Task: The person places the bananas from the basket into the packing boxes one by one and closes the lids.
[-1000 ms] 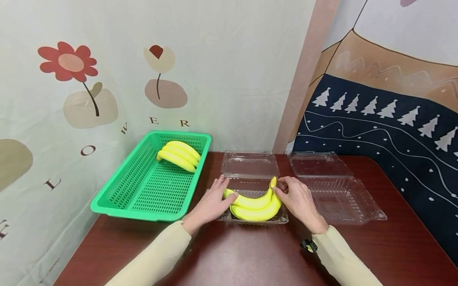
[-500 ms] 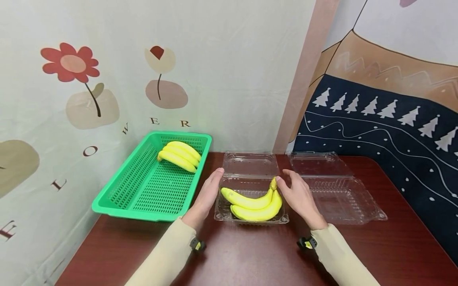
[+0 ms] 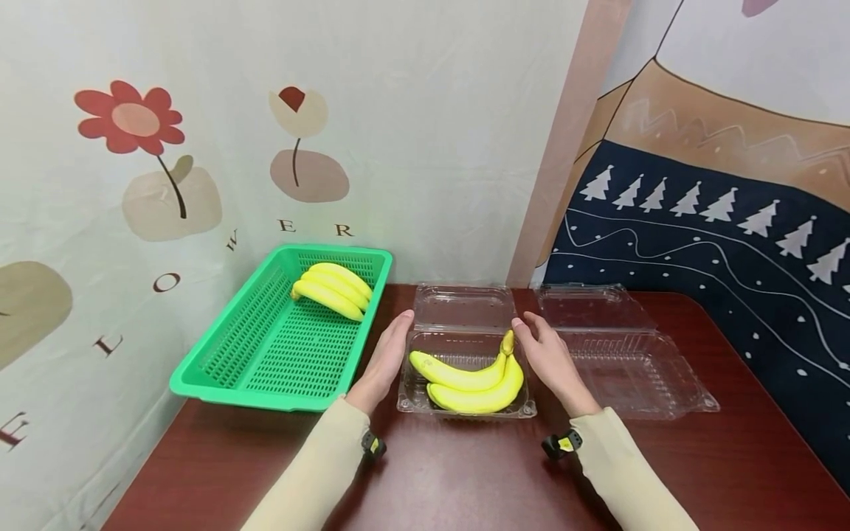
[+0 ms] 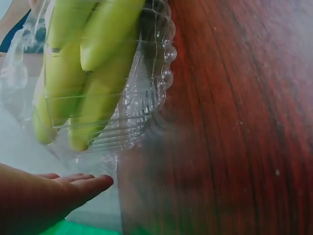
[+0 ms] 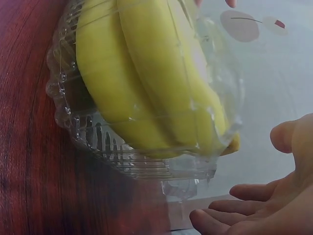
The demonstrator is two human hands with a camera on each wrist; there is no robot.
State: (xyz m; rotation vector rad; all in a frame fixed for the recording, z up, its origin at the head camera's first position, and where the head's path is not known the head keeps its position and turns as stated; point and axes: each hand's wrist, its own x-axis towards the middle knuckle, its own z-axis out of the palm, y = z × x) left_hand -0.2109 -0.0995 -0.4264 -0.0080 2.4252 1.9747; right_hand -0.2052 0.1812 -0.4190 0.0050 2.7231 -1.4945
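A bunch of yellow bananas lies in a clear plastic clamshell box, its stem raised at the right back corner. The box's lid is folded back behind it. My left hand is held along the left side of the box, fingers straight and close to its wall. On the other side, my right hand has its fingers extended, thumb near the banana stem. In the right wrist view a gap shows between the right hand and the box wall. Neither hand holds anything.
To the left stands a green perforated basket with another bunch of bananas at its back. A second clear clamshell box, lid laid back, sits on the right of the dark red table. Printed cloth hangs behind.
Both hands have let go of the bananas: the left drew back to the box's left side, the right opened and moved off the stem. The bananas stay in the box.
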